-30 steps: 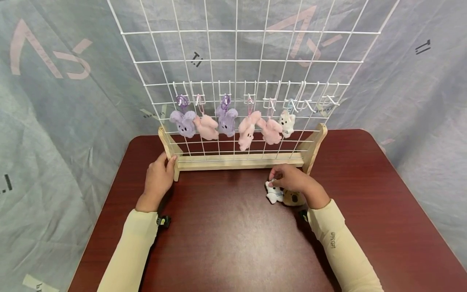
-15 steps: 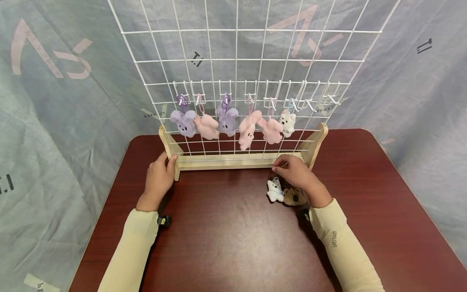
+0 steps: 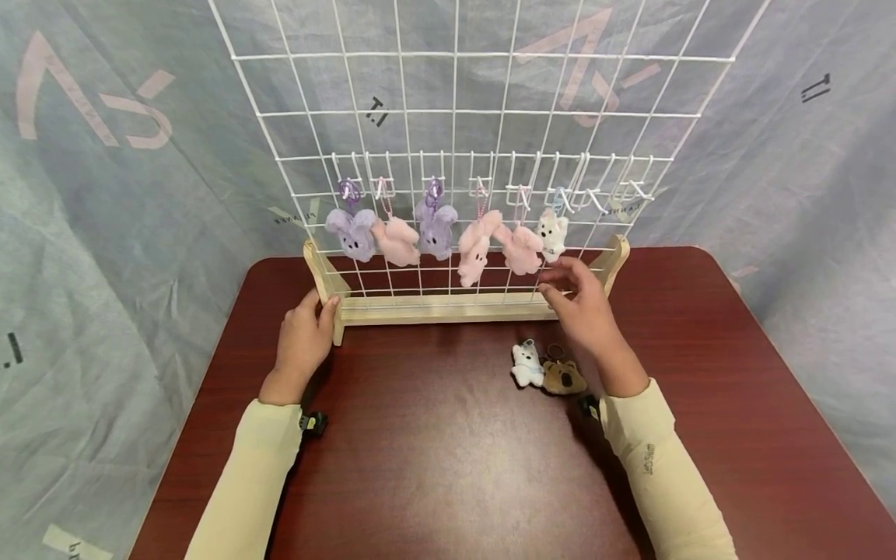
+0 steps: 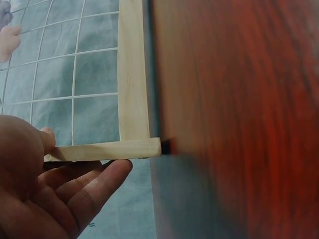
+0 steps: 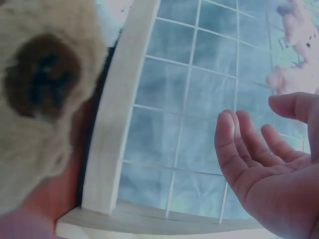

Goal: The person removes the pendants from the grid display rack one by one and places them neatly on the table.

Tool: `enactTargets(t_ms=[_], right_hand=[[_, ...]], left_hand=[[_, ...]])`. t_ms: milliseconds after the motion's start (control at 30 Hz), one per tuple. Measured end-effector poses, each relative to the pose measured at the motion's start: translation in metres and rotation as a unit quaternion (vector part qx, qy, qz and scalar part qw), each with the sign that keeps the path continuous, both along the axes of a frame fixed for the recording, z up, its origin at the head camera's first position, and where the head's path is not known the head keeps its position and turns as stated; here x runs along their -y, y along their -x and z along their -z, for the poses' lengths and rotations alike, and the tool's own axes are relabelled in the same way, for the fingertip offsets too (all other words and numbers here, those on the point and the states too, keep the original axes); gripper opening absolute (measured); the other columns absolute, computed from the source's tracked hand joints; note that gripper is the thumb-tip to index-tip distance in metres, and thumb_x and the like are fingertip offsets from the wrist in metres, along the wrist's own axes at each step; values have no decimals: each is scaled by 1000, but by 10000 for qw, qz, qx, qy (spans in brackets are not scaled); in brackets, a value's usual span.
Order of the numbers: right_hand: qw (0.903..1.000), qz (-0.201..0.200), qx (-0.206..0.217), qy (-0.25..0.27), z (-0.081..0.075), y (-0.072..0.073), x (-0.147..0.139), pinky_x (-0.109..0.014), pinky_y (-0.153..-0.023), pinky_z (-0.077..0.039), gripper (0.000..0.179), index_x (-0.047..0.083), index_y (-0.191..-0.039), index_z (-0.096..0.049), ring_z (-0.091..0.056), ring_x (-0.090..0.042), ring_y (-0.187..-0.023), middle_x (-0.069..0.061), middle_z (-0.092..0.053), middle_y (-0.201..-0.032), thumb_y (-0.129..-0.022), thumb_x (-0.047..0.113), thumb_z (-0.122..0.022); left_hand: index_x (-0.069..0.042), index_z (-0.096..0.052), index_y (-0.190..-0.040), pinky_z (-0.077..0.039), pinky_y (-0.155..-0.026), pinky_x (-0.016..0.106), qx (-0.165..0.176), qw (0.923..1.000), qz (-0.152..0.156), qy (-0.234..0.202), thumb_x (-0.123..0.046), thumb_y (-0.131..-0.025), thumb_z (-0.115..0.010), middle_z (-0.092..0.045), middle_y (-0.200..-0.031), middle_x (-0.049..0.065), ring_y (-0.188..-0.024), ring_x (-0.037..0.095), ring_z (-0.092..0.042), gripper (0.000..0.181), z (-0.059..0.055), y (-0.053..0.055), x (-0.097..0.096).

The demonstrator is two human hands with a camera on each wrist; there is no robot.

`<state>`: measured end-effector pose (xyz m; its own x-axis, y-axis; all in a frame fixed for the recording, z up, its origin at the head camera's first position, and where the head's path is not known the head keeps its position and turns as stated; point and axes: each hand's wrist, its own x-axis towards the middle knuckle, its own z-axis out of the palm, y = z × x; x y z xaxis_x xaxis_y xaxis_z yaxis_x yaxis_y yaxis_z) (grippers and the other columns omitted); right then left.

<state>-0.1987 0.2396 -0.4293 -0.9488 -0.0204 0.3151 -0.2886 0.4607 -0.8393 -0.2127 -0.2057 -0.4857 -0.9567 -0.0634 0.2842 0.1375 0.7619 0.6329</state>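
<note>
At the rack's left end my left hand grips the wooden side support, thumb on one side and fingers on the other in the left wrist view. My right hand is raised before the wire grid, just below a hanging white plush keychain. Nothing lies between its loosely bent fingers in the right wrist view. On the table under it lie a white plush keychain and a brown bear plush keychain, side by side. That bear looms large in the right wrist view.
Purple plush keychains and pink ones hang from hooks along the white wire grid. Bare hooks project at its right. A wooden base bar runs across the dark red table.
My right hand has left the white plush keychain on the table and moved up and slightly right toward the hanging one, its fingers spreading. My left hand stays on the support.
</note>
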Motion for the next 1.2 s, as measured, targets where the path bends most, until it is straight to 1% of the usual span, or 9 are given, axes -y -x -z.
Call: enactTargets(t_ms=[200, 333, 500, 600, 733, 833, 933, 1067, 1200], right_hand=[[9996, 64, -133, 239, -11, 3, 7, -14, -74, -53, 34, -6, -131, -56, -65, -1, -91, -27, -71, -120, -102, 7, -66], [9994, 88, -160, 306, -23, 7, 12, -16, -71, -55, 36, -6, -132, -56, -66, -2, -83, -26, -70, -113, -101, 9, -68], [9972, 35, -331, 669, -38, 12, 19, -17, -68, -57, 43, -7, -135, -54, -68, -3, -79, -25, -70, -113, -97, 0, -70], [9947, -47, -352, 968, -45, 12, 21, -18, -69, -58, 45, -8, -135, -53, -69, -6, -82, -14, -72, -113, -94, -4, -70], [9908, -110, -393, 1287, -51, 11, 23, -19, -70, -59, 37, -1, -127, -58, -69, -3, -83, 6, -71, -104, -94, -1, -72], [9836, -340, -457, 1713, -54, 11, 25, -19, -71, -59, 27, 3, -121, -63, -70, -2, -84, 8, -71, -98, -96, 3, -74], [9747, -552, -647, 2068, -55, 10, 27, -21, -75, -61, 18, 4, -115, -68, -71, -4, -85, 6, -73, -100, -99, 6, -74], [9649, -449, -1282, 2248, -55, 8, 29, -20, -76, -59, 16, -1, -114, -72, -72, -6, -80, 3, -79, -109, -98, 1, -73], [9564, -392, -1708, 2338, -58, 7, 31, -20, -73, -59, 20, -2, -117, -73, -73, -6, -80, 1, -79, -108, -98, -4, -70]], left_hand=[[-7, -60, -138, -56, -74, 58, 24, 10000, 46, 20, -42, -113, -48, -77, -99, 24, -83, 39, -75, 45, -1, 0, 2], [-5, -62, -135, -55, -75, 59, -114, 9999, 37, 25, -41, -113, -50, -77, -96, 25, -83, 41, -75, 44, 0, 0, 2], [-4, -63, -133, -54, -77, 63, -247, 9997, 54, 42, -39, -112, -52, -76, -96, 26, -85, 44, -75, 42, 0, 1, 2], [-5, -63, -134, -54, -79, 63, -218, 9997, 56, 40, -39, -112, -52, -77, -98, 26, -87, 44, -75, 42, 0, 0, 1], [-5, -63, -134, -54, -78, 62, -202, 9998, 80, 37, -38, -112, -52, -77, -97, 26, -86, 43, -75, 41, 1, 0, 1], [-4, -63, -134, -55, -77, 61, -201, 9998, 88, 35, -38, -112, -52, -77, -96, 26, -85, 42, -75, 41, 1, 0, 2], [-5, -63, -134, -55, -78, 61, -173, 9998, 63, 28, -38, -112, -52, -77, -97, 25, -85, 42, -75, 41, 1, -1, 2], [-6, -63, -134, -55, -78, 60, -132, 9999, 43, 25, -39, -112, -53, -77, -98, 25, -87, 41, -75, 41, 1, 0, 2], [-7, -63, -134, -56, -79, 60, -98, 9999, 35, 30, -39, -112, -53, -77, -98, 25, -87, 41, -75, 40, 1, 1, 2]])
